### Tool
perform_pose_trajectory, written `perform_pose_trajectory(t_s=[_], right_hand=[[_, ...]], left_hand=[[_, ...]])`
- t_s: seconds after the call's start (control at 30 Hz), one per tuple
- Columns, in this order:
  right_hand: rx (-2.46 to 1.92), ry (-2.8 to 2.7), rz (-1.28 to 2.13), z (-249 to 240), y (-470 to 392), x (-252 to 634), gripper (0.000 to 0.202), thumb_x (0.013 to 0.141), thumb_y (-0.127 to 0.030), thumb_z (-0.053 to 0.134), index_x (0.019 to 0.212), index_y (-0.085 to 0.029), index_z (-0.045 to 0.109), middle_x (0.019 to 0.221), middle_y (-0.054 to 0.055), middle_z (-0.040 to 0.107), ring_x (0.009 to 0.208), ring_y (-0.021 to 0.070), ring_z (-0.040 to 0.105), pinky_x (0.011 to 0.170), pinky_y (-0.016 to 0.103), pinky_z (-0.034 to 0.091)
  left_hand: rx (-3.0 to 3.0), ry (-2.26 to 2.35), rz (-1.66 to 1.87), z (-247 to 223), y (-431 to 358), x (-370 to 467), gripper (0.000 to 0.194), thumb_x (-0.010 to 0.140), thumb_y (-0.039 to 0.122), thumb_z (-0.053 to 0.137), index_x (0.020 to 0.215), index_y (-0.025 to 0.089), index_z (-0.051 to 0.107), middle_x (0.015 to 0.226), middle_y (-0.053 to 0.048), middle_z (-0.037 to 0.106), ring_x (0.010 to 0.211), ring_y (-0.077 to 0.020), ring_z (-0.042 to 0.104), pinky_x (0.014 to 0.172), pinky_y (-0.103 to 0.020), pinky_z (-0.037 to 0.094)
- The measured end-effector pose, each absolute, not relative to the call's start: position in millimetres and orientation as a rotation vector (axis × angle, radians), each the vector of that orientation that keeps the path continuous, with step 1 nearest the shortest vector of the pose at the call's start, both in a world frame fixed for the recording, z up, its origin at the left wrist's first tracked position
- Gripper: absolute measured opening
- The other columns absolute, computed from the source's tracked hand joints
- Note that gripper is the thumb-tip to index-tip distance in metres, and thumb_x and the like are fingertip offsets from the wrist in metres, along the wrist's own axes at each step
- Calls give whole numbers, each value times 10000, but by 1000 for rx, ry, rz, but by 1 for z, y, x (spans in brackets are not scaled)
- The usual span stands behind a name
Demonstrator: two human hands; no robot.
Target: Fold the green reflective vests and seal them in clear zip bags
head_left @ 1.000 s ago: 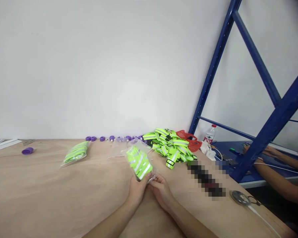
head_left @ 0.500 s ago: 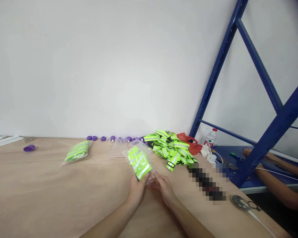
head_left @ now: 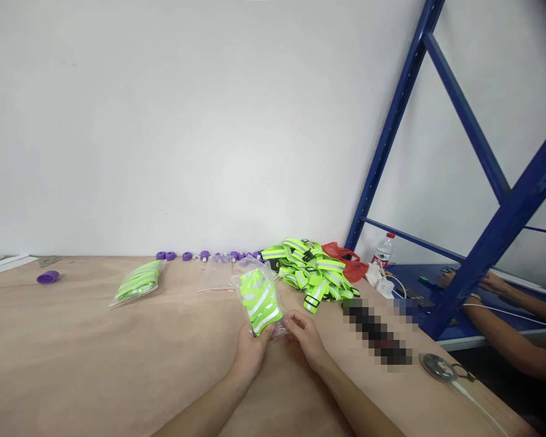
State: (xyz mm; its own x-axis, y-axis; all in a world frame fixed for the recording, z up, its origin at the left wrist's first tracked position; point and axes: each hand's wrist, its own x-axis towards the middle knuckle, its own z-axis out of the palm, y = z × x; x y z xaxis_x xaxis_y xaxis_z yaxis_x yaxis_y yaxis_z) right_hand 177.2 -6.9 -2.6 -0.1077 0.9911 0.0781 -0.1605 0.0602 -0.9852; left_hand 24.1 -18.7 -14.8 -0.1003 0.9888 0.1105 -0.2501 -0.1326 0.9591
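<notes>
The thumb and fingers of the left hand [head_left: 249, 352] were closed on the lower end of a clear bag [head_left: 260, 303] with yellow-green straps [head_left: 253, 288] inside; those of the right hand [head_left: 308, 341] pinched its loose edge. The bag was over the table [head_left: 118, 364], beside a strap pile [head_left: 316, 270].

It's a workshop we're in, clearly: broad bench [head_left: 95, 364] against a white wall [head_left: 186, 133], straps [head_left: 323, 273] heaped up, a held bag [head_left: 259, 300] packed with more, blue steel rack [head_left: 495, 237] at right, and beyond, a co-worker's arms [head_left: 505, 335] over a blue worktop [head_left: 407, 273]!
</notes>
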Motion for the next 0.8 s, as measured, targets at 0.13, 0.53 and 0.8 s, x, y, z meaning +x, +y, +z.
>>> perform_pose_trajectory(t_s=[0.13, 0.53, 0.8], right_hand=[[-946, -1225, 1272, -3, -6, 179, 451, 620, -582, 845, 659, -181, 642, 616, -18, 592, 579, 132, 520, 538, 244, 426], [-868, -1023, 1314, -8, -4, 178, 431, 611, -508, 871, 597, -187, 585, 548, -33, 549, 515, 118, 502, 495, 240, 429], [-759, -775, 1374, 8, -10, 180, 397, 578, -401, 890, 569, -186, 556, 550, -30, 538, 505, 119, 512, 484, 248, 466]], left_hand=[[1090, 996, 1433, -11, -20, 23, 446, 604, 487, 831, 856, 127, 752, 915, -134, 790, 874, -328, 727, 826, -412, 558], [869, 826, 1442, -4, -21, 24, 676, 645, 653, 791, 1068, 135, 694, 1094, -150, 753, 1027, -328, 698, 920, -417, 538], [716, 793, 1456, -12, -13, 22, 683, 696, 497, 762, 1277, 216, 541, 1230, -127, 702, 1149, -299, 666, 915, -413, 556]])
